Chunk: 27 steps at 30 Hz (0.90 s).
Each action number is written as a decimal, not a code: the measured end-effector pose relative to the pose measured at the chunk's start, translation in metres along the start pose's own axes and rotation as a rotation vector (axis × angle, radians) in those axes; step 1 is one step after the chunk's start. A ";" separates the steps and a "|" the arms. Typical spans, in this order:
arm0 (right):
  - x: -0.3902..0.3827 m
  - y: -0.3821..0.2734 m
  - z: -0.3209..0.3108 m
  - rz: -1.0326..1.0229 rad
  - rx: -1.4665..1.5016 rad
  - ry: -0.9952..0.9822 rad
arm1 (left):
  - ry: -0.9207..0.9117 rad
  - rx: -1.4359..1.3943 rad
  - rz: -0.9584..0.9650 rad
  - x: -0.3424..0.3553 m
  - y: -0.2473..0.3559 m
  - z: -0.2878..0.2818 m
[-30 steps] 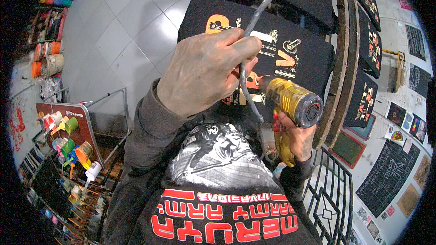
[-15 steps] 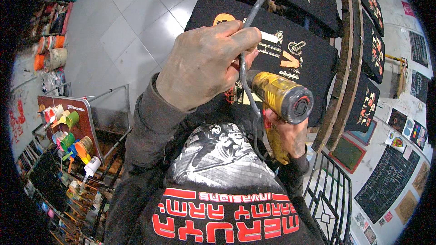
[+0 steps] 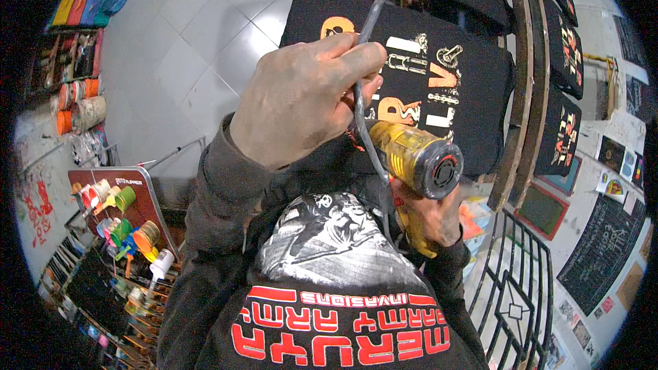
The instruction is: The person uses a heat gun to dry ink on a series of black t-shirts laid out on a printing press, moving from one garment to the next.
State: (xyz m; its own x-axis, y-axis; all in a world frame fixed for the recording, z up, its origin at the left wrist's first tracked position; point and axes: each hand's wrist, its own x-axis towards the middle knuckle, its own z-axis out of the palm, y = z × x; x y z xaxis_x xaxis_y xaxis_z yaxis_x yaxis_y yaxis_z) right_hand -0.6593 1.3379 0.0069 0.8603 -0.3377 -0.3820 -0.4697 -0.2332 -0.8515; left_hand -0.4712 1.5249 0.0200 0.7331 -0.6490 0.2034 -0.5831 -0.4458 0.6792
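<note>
My left hand (image 3: 295,99) is raised in front of my chest, thumb and fingers pinched around a thick grey power cord (image 3: 381,1). The cord runs up out of view at the top and hangs down past a yellow and black heat gun (image 3: 404,154). Wrapped around the gun's handle is my right hand (image 3: 442,219), partly hidden under the tool's body. The gun's round vented rear end faces up toward me, while its nozzle is hidden. Beyond both hands lies a black printed T-shirt (image 3: 473,96), stretched flat on a board.
More black printed shirts (image 3: 562,48) lie on boards beyond a dark metal rail (image 3: 524,96) at the right. A black metal grille (image 3: 514,281) stands at the lower right. On the left are a brown panel with paint cups (image 3: 140,195) and several paint tubs (image 3: 86,113). Grey tiles cover the floor (image 3: 185,27).
The heat gun and my right hand have shifted slightly left and down. My left hand has moved slightly left, still gripping the cord. The surroundings have turned a little in view.
</note>
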 end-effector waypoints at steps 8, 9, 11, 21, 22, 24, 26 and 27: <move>-0.007 0.017 0.006 -0.060 -0.019 0.149 | -0.027 -0.039 0.120 0.020 -0.001 0.010; -0.009 0.021 0.010 -0.033 0.068 0.184 | -0.018 -0.048 0.137 0.020 -0.002 0.012; -0.015 0.029 0.011 -0.050 0.021 0.228 | -0.026 -0.030 0.141 0.022 0.001 0.010; -0.029 0.014 0.004 0.085 0.092 0.267 | -0.068 -0.010 0.166 0.022 0.006 0.004; -0.029 0.008 0.005 0.094 0.104 0.279 | -0.064 -0.011 0.166 0.023 0.007 0.002; -0.028 0.005 0.015 0.028 0.122 0.414 | -0.063 -0.019 0.163 0.023 0.008 0.001; -0.034 0.009 0.015 0.033 0.239 0.452 | -0.078 -0.038 0.135 0.022 0.007 0.000; -0.038 0.008 0.012 0.052 0.192 0.395 | -0.085 -0.045 0.119 0.022 0.006 -0.001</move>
State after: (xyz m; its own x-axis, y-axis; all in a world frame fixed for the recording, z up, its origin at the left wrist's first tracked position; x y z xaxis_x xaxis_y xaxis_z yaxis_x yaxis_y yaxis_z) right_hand -0.6936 1.3600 0.0103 0.6774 -0.6755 -0.2914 -0.4329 -0.0458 -0.9003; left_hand -0.4584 1.5090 0.0293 0.6265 -0.7461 0.2253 -0.6463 -0.3358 0.6852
